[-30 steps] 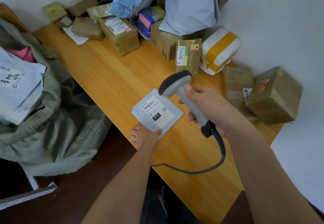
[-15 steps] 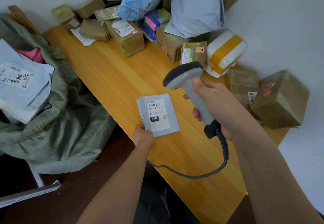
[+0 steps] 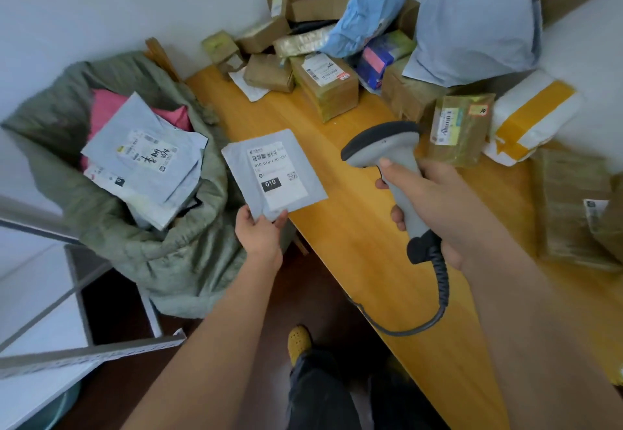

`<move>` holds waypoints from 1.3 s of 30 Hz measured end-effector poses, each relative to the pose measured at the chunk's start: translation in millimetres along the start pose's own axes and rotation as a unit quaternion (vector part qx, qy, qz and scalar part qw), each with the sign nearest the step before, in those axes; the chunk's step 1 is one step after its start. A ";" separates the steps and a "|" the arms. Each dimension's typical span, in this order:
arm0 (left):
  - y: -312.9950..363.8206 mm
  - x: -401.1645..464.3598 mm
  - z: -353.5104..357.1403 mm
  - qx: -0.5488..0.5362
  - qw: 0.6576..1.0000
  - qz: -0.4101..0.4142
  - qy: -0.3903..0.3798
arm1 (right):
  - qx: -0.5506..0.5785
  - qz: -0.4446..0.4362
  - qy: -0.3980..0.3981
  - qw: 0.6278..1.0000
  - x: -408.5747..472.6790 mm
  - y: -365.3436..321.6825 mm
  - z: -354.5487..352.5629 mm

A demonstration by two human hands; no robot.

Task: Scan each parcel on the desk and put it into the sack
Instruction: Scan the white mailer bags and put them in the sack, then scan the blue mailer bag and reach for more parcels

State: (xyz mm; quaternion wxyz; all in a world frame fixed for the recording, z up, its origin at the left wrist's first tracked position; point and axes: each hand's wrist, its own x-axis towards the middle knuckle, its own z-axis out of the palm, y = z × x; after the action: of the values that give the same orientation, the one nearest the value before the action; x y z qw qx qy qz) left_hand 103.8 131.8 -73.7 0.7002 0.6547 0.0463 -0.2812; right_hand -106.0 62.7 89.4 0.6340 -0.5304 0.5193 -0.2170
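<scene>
You had lifted the envelope (image 3: 274, 175) off the desk (image 3: 354, 227), pinched in your left hand (image 3: 259, 236) beside the sack (image 3: 161, 251), your right hand (image 3: 435, 204) gripping the scanner (image 3: 387, 156), so bagging likely came next.

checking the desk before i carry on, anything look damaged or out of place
Nothing stands out. The left hand holds the grey mailer label-up beside the sack, the right hand grips the scanner, and the parcels are loosely heaped but look intact.
</scene>
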 end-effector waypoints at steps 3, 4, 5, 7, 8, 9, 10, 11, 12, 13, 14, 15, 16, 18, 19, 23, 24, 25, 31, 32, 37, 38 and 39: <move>42.3 24.5 -21.4 -0.031 0.998 0.032 0.038 | 0.005 -0.010 -0.019 1.000 2.8 -15.7 40.4; 56.8 33.9 -29.6 -0.039 0.997 0.045 0.047 | 0.006 -0.016 -0.024 1.000 4.1 -22.8 54.8; 69.6 45.5 -38.6 -0.048 0.996 0.055 0.055 | 0.007 -0.023 -0.030 0.999 5.7 -30.2 69.4; 97.0 67.2 -55.2 -0.060 0.993 0.067 0.069 | 0.006 -0.038 -0.039 0.999 9.0 -44.0 97.6; 111.4 75.8 -61.9 -0.064 0.993 0.070 0.073 | 0.005 -0.045 -0.041 0.998 10.7 -50.4 111.2; 122.9 89.2 -69.2 -0.065 0.992 0.067 0.081 | 0.004 -0.051 -0.042 0.998 11.9 -56.2 123.9; 133.5 101.8 -75.8 -0.066 0.992 0.063 0.083 | 0.004 -0.056 -0.043 0.997 13.1 -61.9 136.2; 142.1 117.0 -83.4 -0.057 0.994 0.058 0.077 | 0.004 -0.061 -0.044 0.997 13.9 -67.0 147.4; 150.8 128.8 -89.5 -0.028 0.996 0.051 0.069 | 0.006 -0.063 -0.045 0.997 14.4 -71.5 157.3; 156.7 141.9 -94.4 0.025 0.997 0.035 0.067 | 0.007 -0.063 -0.044 0.997 14.8 -75.6 165.4; 162.3 150.1 -97.0 0.078 0.995 0.010 0.067 | 0.007 -0.061 -0.043 0.997 14.9 -79.2 171.5; 166.7 155.1 -95.5 0.108 0.992 -0.012 0.067 | 0.008 -0.057 -0.040 0.998 14.7 -82.8 175.2; 170.7 156.2 -90.5 0.126 0.990 -0.022 0.066 | 0.007 -0.053 -0.036 0.998 14.3 -86.2 176.5; 175.2 155.0 -75.6 0.141 0.988 -0.021 0.051 | 0.002 -0.048 -0.019 0.999 14.9 -92.8 173.4; 173.7 155.3 -66.3 0.135 0.990 -0.028 0.032 | -0.001 -0.045 -0.004 0.999 15.2 -95.8 169.3; 157.3 142.1 -17.6 0.137 0.987 -0.050 -0.065 | -0.003 -0.031 0.072 0.997 16.3 -102.3 139.8; 154.1 135.2 -1.7 0.140 0.985 -0.049 -0.088 | -0.003 -0.027 0.092 0.995 16.7 -103.6 130.0; 152.4 126.3 15.3 0.143 0.982 -0.053 -0.109 | 0.001 -0.024 0.110 0.994 17.5 -105.2 119.4; 150.2 84.7 116.7 0.178 0.950 -0.108 -0.232 | 0.041 -0.035 0.193 0.980 39.5 -124.4 54.6; 151.9 80.3 131.4 0.185 0.942 -0.108 -0.258 | 0.051 -0.042 0.200 0.978 45.5 -128.6 45.4; 161.5 65.9 198.4 0.211 0.905 -0.107 -0.353 | 0.088 -0.057 0.214 0.971 73.7 -146.4 7.3; 162.7 65.3 209.4 0.202 0.899 -0.119 -0.370 | 0.091 -0.057 0.213 0.971 78.7 -149.0 2.7; 163.1 66.2 220.2 0.192 0.894 -0.131 -0.382 | 0.093 -0.055 0.214 0.971 83.2 -151.1 -1.3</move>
State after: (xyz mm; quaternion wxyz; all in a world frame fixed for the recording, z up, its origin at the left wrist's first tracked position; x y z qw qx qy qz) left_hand 166.6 -100.4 73.5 0.4813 0.6068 -0.1944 -0.6020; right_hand -35.0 -58.5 189.5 0.5414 -0.4381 0.5909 -0.4071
